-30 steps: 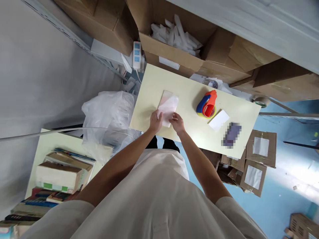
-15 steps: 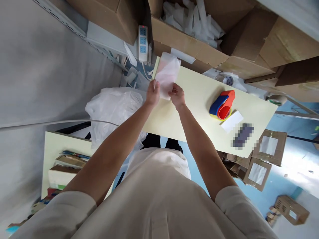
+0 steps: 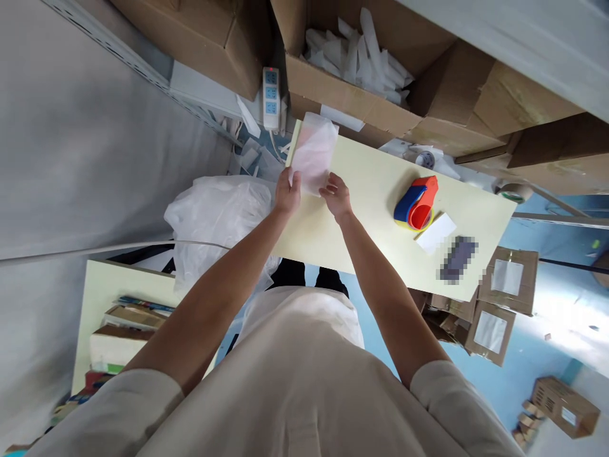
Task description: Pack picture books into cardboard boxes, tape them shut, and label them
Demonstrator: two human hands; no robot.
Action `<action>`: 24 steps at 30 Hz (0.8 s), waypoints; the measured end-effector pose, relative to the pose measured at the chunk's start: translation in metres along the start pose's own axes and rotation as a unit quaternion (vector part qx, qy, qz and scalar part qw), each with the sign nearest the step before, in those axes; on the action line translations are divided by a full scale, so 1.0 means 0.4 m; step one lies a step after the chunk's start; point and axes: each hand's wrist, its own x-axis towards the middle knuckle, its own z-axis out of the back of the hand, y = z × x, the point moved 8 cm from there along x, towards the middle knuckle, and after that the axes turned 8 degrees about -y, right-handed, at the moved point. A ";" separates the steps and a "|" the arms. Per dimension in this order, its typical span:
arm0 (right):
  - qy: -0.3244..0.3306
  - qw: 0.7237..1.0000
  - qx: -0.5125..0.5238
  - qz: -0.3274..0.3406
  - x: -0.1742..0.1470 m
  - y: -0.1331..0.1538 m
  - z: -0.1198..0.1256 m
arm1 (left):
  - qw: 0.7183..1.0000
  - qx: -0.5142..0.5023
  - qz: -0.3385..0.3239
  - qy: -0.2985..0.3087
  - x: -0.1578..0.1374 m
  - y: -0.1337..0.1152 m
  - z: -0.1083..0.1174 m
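A thin, whitish translucent packet point(image 3: 314, 152) with a pinkish tint extends away from me over the cream table. My left hand point(image 3: 288, 190) is closed on its lower left edge, thumb on top. At the lower right corner is my right hand point(image 3: 337, 197), its fingers curled in and the fingertips against the packet's edge. What lies inside the packet is too faint to make out.
On the cream table point(image 3: 371, 184) are a red and blue tape dispenser point(image 3: 419, 206), a small white box point(image 3: 436, 233) and a blurred-out dark item point(image 3: 457, 259). Behind stands a carton point(image 3: 352, 89) of white packets, beside a power strip point(image 3: 271, 98). A plastic bag point(image 3: 214, 216) bulges at left.
The camera view has shifted slightly, so the table and packet sit a little lower. Both hands stay at the packet's near end, with little visible change in grip.
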 end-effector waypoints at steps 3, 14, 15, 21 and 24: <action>0.001 1.000 0.003 -0.017 -0.098 -0.014 0.056 | 0.998 0.051 0.032 -0.011 -0.073 -0.004 0.035; 0.066 0.996 -0.060 -0.026 -0.372 -0.147 0.290 | 0.989 0.017 0.142 0.034 -0.399 -0.017 0.109; 0.092 0.993 -0.068 -0.018 -0.374 -0.146 0.289 | 0.988 0.001 0.154 0.021 -0.422 -0.023 0.123; 0.245 0.963 -0.095 0.057 -0.397 -0.056 0.214 | 0.963 -0.093 0.203 -0.153 -0.645 -0.042 0.255; 0.297 0.945 -0.096 0.101 -0.455 0.006 0.152 | 0.934 -0.132 0.226 -0.242 -0.793 -0.018 0.322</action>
